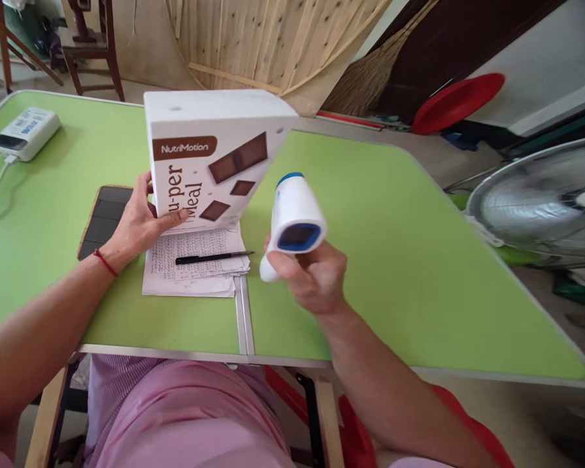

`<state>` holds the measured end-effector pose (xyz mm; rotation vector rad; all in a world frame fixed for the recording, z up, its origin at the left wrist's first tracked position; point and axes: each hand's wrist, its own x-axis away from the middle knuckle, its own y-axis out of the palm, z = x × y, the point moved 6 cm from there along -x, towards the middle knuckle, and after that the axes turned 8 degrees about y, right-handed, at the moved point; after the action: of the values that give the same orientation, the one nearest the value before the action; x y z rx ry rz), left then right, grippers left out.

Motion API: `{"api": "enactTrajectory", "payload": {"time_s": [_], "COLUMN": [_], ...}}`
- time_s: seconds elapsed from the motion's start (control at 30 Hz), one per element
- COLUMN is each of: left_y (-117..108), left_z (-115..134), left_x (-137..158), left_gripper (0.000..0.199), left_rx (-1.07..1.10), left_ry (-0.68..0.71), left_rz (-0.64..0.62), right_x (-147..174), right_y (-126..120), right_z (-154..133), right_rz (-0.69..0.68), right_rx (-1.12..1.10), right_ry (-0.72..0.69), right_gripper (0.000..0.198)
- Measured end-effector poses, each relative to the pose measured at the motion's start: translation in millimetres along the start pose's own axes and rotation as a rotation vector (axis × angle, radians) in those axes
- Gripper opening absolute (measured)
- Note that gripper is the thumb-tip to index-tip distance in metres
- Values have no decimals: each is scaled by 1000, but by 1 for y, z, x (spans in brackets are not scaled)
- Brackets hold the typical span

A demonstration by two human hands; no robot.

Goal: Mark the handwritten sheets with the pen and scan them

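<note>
Head view: left hand grips the box (best held steady); right hand clasps the device, best aimed squarely

Left grip clamped, thumb extended; right grip curled, raised.

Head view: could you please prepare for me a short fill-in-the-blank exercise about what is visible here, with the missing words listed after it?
1. The left grip holds a box whose brown label reads ____.
2. The white handheld device in the right grip has ____ trim.
3. Lying on the papers is a black ____.
4. The thin wrist bracelet is ____ in colour.

Missing words: NutriMotion; blue; pen; red.
</note>
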<state>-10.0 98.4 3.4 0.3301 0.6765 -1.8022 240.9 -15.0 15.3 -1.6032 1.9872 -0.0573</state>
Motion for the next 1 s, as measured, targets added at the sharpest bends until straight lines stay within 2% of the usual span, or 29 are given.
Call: {"api": "enactTrajectory", "payload": {"time_s": [0.13,0.33,0.5,0.6,0.7,0.8,0.9,0.93,1.0], "left_y": [-4,-5,-7,-11,-17,-21,-22,-20,-11], "left_z": [-9,-3,1,-6,-7,11,44,55,69], "left_x": [-2,-3,-7,-6,-1,1,3,4,5], "left_gripper": [76,64,47,51,60,56,46,41,26], "left_rx": [80,6,-149,-244,-316,-337,-308,-313,-338], "left_ry": [-52,-27,103,116,93,161,336,392,445], "left_rz": [16,-75,-104,-47,60,221,338,337,245], "right_x": [-11,-16,-16,-17,-18,-17,-16,-16,-15], "right_y": [-10,-2,4,5,7,9,8,6,2], "right_z": [19,44,58,60,61,59,52,48,36], "right_rz": [69,-18,-88,-100,-101,-106,-83,-50,30], "right_rx": [354,686,794,791,787,776,756,745,699], "right_ry": [-68,-189,-135,-135,-129,-132,-152,-162,-194], "right_gripper": [49,44,43,41,40,41,44,45,39]}}
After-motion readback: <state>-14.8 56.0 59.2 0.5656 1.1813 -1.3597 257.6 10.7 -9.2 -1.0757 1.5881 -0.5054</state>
